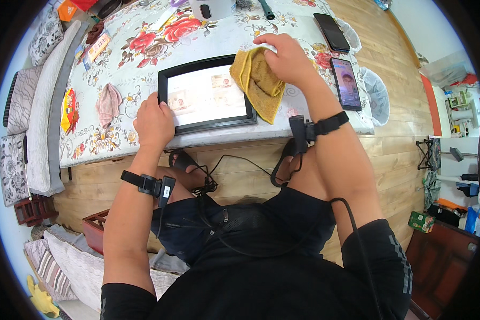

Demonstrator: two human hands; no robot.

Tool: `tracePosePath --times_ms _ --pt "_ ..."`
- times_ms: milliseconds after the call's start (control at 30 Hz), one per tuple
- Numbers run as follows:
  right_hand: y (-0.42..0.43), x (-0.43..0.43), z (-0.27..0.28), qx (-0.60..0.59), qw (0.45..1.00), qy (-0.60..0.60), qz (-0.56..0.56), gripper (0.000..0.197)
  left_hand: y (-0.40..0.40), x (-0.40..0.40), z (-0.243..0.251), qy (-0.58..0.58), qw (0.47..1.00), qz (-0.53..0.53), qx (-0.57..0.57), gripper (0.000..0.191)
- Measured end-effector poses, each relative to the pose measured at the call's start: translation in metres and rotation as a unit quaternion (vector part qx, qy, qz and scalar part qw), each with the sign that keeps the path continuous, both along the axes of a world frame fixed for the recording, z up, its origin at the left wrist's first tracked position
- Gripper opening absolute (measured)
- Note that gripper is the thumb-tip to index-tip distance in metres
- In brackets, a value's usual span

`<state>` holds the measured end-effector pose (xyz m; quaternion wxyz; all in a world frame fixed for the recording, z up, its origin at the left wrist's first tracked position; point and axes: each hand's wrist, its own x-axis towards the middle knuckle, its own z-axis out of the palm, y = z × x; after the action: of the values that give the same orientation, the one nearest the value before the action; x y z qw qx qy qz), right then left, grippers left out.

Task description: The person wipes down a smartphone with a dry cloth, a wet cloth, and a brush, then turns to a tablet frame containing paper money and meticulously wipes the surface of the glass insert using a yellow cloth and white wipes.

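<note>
A black picture frame with small photos on a white ground lies flat near the table's front edge. My left hand grips its left side, fingers along the outer border. At the frame's right side, my right hand has hold of a yellow-brown cloth, which covers the frame's upper right corner and hangs over its right border. The cloth is bunched under the fingers, and part of my right palm is hidden. A crumpled pink cloth rests on the table left of my left hand.
On the floral tablecloth are two smartphones at the right, a yellow and red wipes packet at the far left, and a white container at the back. Lined bins stand beyond the right edge. A black cable crosses below the table.
</note>
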<state>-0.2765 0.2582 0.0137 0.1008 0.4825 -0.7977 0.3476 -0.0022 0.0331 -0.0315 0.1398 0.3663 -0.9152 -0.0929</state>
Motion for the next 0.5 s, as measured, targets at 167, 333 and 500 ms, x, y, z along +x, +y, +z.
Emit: tracePosePath --times_ms 167,333,500 --pt "-0.004 0.026 -0.002 0.058 0.993 -0.104 0.026 0.022 -0.001 0.003 -0.001 -0.011 1.0 0.006 -0.005 0.04" --pt "-0.003 0.059 0.001 0.184 0.981 -0.047 -0.024 0.046 -0.001 0.002 -0.002 0.004 1.0 -0.003 -0.007 0.041" --pt "0.0 0.052 0.015 0.272 0.956 -0.092 -0.06 0.033 -0.001 0.002 -0.001 -0.002 1.0 0.005 -0.002 0.042"
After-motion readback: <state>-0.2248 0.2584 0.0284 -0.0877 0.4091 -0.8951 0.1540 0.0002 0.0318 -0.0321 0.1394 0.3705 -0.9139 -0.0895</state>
